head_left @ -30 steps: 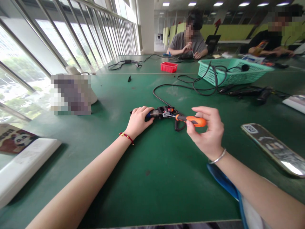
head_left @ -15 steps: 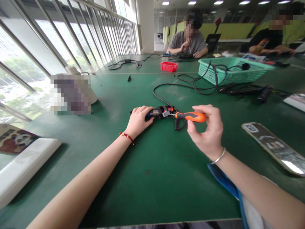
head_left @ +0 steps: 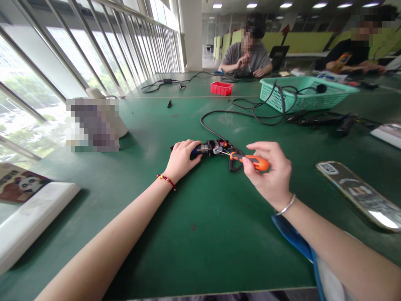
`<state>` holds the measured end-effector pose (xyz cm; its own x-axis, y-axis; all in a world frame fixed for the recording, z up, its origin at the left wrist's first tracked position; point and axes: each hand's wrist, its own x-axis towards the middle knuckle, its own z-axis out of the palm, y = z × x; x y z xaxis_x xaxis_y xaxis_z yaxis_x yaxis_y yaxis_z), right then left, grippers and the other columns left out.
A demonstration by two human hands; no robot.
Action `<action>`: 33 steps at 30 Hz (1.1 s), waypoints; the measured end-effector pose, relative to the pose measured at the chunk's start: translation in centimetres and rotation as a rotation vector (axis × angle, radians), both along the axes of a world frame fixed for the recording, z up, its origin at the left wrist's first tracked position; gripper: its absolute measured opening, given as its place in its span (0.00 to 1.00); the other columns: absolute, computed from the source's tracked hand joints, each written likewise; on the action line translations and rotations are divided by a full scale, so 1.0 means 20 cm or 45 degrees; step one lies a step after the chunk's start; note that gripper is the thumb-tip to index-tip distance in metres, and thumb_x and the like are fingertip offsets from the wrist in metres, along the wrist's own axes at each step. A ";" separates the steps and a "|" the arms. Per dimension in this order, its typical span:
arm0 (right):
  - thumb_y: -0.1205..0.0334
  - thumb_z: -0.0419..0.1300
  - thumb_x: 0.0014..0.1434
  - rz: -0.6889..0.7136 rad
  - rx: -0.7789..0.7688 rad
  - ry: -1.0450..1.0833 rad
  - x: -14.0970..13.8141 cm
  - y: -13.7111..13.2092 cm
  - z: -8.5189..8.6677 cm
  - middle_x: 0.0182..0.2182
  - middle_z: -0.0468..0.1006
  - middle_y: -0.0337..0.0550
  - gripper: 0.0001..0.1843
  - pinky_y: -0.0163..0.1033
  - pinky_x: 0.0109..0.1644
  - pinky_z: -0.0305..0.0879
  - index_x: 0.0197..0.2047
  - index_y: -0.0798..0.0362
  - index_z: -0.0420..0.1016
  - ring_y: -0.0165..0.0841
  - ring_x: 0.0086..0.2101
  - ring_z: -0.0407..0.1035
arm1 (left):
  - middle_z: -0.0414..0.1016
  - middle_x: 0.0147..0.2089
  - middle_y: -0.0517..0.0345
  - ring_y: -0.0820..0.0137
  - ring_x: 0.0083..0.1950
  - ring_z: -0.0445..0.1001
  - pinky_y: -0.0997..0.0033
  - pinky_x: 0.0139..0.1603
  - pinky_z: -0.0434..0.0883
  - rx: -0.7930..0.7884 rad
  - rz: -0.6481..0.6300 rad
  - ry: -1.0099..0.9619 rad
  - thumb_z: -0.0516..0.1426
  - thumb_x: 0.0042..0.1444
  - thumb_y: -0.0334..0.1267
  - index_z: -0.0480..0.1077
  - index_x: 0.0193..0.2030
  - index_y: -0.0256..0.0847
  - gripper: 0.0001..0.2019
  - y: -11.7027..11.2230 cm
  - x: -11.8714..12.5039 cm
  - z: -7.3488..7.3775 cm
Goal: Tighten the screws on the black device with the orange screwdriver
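My left hand pressed small device on surface; right hand fingers gripped orange screwdriver, tip at device.

The left hand extends from a bare forearm; its wrist carries a thin red cord bracelet with small gold-coloured beads. The right hand likewise, with a slim, plain silver bangle at the wrist. Under the right forearm: blue strap edging white fabric, item unidentifiable
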<state>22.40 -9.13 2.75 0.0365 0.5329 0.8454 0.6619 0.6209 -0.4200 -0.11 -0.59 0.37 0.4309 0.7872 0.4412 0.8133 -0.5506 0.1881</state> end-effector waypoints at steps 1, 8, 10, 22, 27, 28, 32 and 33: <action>0.64 0.63 0.52 -0.003 -0.014 -0.009 0.00 0.00 0.00 0.25 0.73 0.37 0.11 0.41 0.36 0.70 0.40 0.49 0.70 0.34 0.30 0.70 | 0.73 0.48 0.54 0.62 0.49 0.70 0.61 0.55 0.62 0.002 0.001 0.000 0.53 0.57 0.39 0.67 0.53 0.43 0.17 0.00 0.00 0.00; 0.66 0.62 0.50 0.054 0.101 0.021 0.00 0.00 -0.01 0.39 0.74 0.44 0.21 0.44 0.41 0.72 0.49 0.50 0.67 0.36 0.38 0.71 | 0.73 0.48 0.54 0.62 0.49 0.70 0.61 0.56 0.62 -0.004 0.005 0.006 0.53 0.57 0.39 0.67 0.53 0.43 0.17 0.00 0.00 0.00; 0.65 0.62 0.51 0.033 0.062 0.012 -0.01 0.00 0.00 0.31 0.74 0.40 0.17 0.43 0.39 0.71 0.46 0.50 0.69 0.35 0.34 0.71 | 0.73 0.48 0.54 0.62 0.50 0.70 0.61 0.56 0.62 -0.006 0.005 0.007 0.53 0.57 0.39 0.67 0.53 0.43 0.17 0.00 0.00 0.00; 0.65 0.62 0.51 0.041 0.048 -0.013 -0.01 0.00 0.00 0.33 0.75 0.41 0.14 0.41 0.38 0.72 0.42 0.49 0.70 0.34 0.34 0.71 | 0.73 0.48 0.54 0.62 0.49 0.70 0.61 0.55 0.62 -0.004 0.000 0.001 0.53 0.57 0.39 0.67 0.53 0.43 0.17 0.00 0.00 0.00; 0.64 0.62 0.52 0.039 0.062 0.001 -0.01 0.00 -0.02 0.36 0.75 0.43 0.15 0.42 0.39 0.72 0.45 0.49 0.69 0.34 0.35 0.71 | 0.73 0.48 0.54 0.62 0.49 0.70 0.61 0.56 0.62 -0.012 0.002 -0.001 0.53 0.57 0.39 0.67 0.53 0.43 0.17 0.00 0.00 0.00; 0.64 0.61 0.52 0.065 0.095 0.009 -0.01 0.01 -0.02 0.39 0.74 0.44 0.18 0.43 0.40 0.72 0.48 0.49 0.67 0.35 0.37 0.71 | 0.73 0.48 0.54 0.62 0.49 0.70 0.61 0.56 0.62 -0.016 0.004 0.000 0.53 0.57 0.39 0.67 0.53 0.43 0.17 0.00 0.00 0.00; 0.64 0.62 0.51 0.098 0.081 0.018 -0.01 0.00 -0.02 0.38 0.74 0.44 0.20 0.42 0.39 0.73 0.49 0.49 0.67 0.35 0.36 0.71 | 0.73 0.49 0.54 0.61 0.50 0.70 0.61 0.56 0.61 -0.024 0.005 0.000 0.53 0.57 0.40 0.67 0.54 0.44 0.17 0.00 0.00 0.00; 0.63 0.62 0.51 0.073 0.049 0.005 -0.01 0.00 -0.02 0.36 0.74 0.42 0.17 0.41 0.37 0.73 0.46 0.49 0.69 0.34 0.34 0.71 | 0.73 0.49 0.54 0.61 0.50 0.70 0.61 0.56 0.61 -0.023 0.004 -0.002 0.52 0.57 0.40 0.67 0.54 0.44 0.17 0.00 0.00 0.00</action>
